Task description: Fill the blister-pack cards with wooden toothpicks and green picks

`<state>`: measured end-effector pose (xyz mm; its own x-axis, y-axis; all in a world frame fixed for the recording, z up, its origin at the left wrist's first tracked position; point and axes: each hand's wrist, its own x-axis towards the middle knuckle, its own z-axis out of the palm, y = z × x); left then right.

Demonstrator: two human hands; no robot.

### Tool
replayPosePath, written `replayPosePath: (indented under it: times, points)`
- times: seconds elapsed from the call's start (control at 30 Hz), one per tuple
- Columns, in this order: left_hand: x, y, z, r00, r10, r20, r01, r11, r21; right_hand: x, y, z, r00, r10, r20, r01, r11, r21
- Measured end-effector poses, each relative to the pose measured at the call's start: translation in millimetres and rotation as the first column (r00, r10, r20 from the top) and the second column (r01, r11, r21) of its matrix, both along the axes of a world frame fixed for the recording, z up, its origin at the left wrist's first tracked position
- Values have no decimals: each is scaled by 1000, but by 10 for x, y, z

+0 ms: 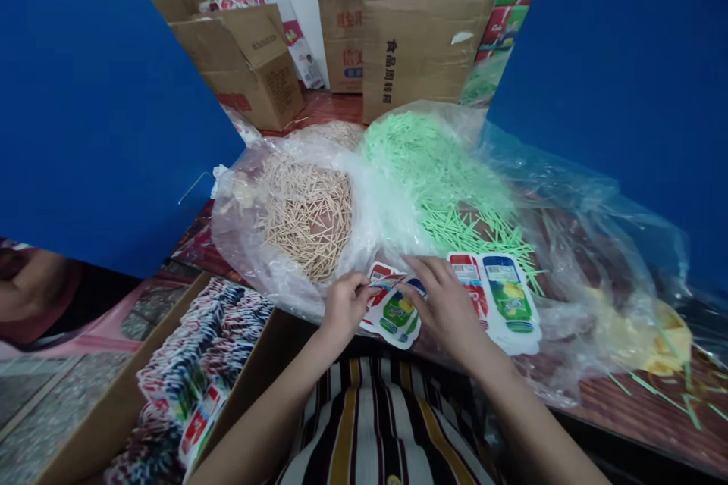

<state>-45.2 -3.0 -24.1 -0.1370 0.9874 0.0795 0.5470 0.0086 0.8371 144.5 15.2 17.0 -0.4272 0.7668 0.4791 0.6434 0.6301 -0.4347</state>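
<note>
A printed double card [400, 313], shaped like two drink cans in red and blue-green, lies between my hands. My left hand [343, 308] is closed at its upper left edge, thumb and forefinger pinched together. The fingers of my right hand [447, 303] are bent over the card's upper right side and touch it. Whether a thin stick is also between the fingertips, I cannot make out. Just right of my right hand lies a stack of matching cards [513, 303]. Beyond the hands are a heap of beige sticks [310, 216] and a heap of green sticks [455, 182], each on clear plastic.
At lower left, an open carton [122, 403] holds rows of packed cards [187, 348]. Cardboard boxes [429, 45] stand at the back between blue panels [614, 53]. Loose green sticks [660, 392] lie on the right of the table. Another person's arm [34, 284] shows far left.
</note>
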Motion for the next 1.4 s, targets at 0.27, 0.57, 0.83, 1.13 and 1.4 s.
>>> replayPosePath:
  times: [0.27,0.57,0.83,1.13,1.4]
  points:
    - [16,-108,188,960,-6,279,7,1000,-5,-364,212,6,988,152,-4,-151,983,-101]
    - [-268,-174,-28,909,17,416,22,996,-87,-697,322,25,966,211,151,-200,976,-87]
    - [-589,-266,50,903,104,417,-63,992,-111,-1082,365,25,928,341,149,-327,939,-111]
    - [-799,-331,101,912,210,353,-197,978,-72,-1428,384,108,901,428,68,-407,889,-209]
    - [-907,-329,74,963,270,24,-271,963,19,-1775,906,119,962,266,54,-215,869,-445]
